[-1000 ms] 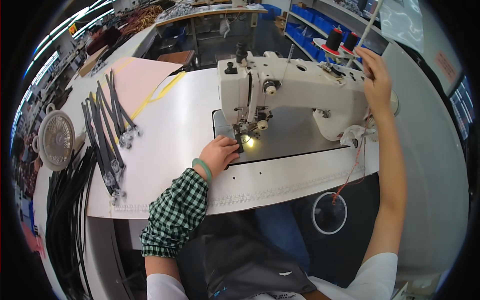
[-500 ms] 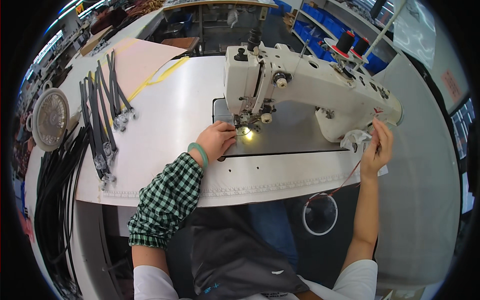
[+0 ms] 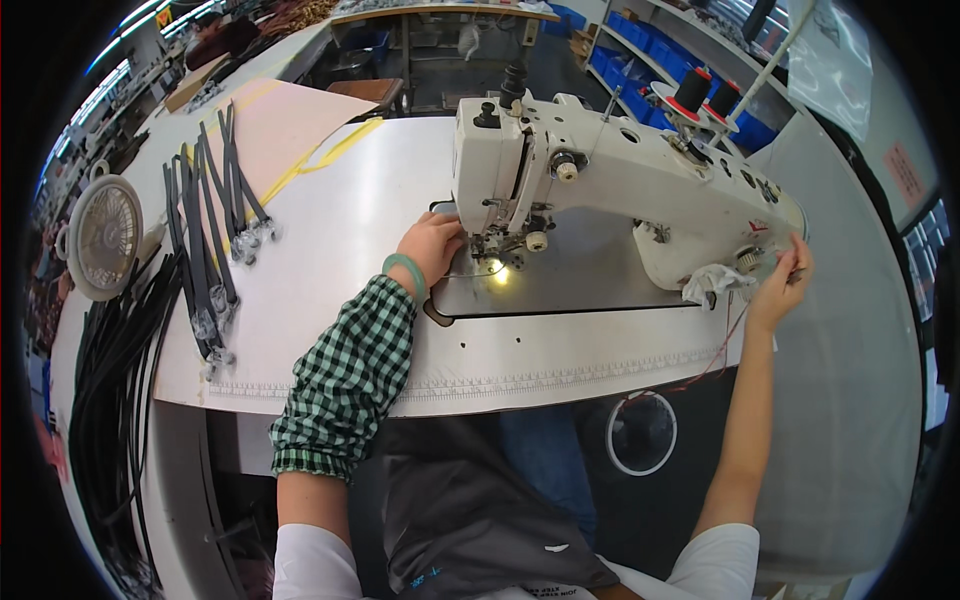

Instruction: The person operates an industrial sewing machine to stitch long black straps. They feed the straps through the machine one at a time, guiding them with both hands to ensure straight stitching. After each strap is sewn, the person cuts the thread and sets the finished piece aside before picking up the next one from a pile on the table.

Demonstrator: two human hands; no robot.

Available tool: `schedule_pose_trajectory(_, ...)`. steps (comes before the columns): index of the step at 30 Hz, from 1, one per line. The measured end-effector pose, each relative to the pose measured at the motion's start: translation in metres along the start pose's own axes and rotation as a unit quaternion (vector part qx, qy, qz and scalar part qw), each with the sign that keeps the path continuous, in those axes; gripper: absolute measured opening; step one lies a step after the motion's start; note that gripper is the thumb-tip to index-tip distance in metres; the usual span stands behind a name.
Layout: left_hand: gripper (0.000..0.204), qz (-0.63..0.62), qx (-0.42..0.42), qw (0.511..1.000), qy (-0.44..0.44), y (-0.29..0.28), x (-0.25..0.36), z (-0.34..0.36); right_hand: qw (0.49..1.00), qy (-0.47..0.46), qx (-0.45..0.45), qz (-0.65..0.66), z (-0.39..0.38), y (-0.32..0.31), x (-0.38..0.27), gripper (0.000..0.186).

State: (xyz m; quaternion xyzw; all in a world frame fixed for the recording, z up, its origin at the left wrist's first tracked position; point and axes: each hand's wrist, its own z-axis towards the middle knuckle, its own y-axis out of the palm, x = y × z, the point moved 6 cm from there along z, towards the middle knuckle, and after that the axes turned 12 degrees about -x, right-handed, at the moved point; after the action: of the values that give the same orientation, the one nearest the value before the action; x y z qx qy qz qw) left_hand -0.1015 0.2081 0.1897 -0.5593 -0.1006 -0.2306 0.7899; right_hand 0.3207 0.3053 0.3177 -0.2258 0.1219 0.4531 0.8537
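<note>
A white sewing machine (image 3: pixel 600 165) stands over a metal bed plate (image 3: pixel 580 270), its lamp lit by the needle. At the left of the needle area is my left hand (image 3: pixel 430 250), its bent fingers close together and the tips partly hidden by the machine head. A thin dark strand (image 3: pixel 470 274) curves from under this hand toward the presser foot (image 3: pixel 490 250). My right hand (image 3: pixel 785 285) is at the handwheel (image 3: pixel 797 222), fingertips on or beside its rim. Something small and dark shows within its curled fingers; its kind is unclear.
Black straps with clear-wrapped ends (image 3: pixel 215 290) lie at left, beside a white plastic basket (image 3: pixel 103 238) and a bundle of long black strips (image 3: pixel 105 390). A white crumpled cloth (image 3: pixel 712 283) and reddish thread (image 3: pixel 722 350) hang near the machine's base. Thread spools (image 3: pixel 692 90) stand behind.
My right hand has moved up and right to the handwheel. My left hand has shifted slightly up, toward the far side of the needle area. The reddish thread now hangs slacker.
</note>
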Motion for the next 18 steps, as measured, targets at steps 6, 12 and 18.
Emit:
schedule_pose_trajectory(6,0.017,-0.006,-0.125,0.991,0.057,0.016,-0.007,0.023,0.915,0.081,-0.019,-0.394,0.105,-0.061,0.189,0.032)
schedule_pose_trajectory(12,0.014,-0.037,-0.117,0.992,0.042,0.014,-0.012,0.021,0.859,0.253,-0.192,-0.401,0.098,-0.045,0.253,0.041)
schedule_pose_trajectory(18,0.015,-0.019,-0.107,0.993,0.041,0.019,-0.020,0.022,0.871,0.205,-0.216,-0.390,0.105,-0.041,0.245,0.041)
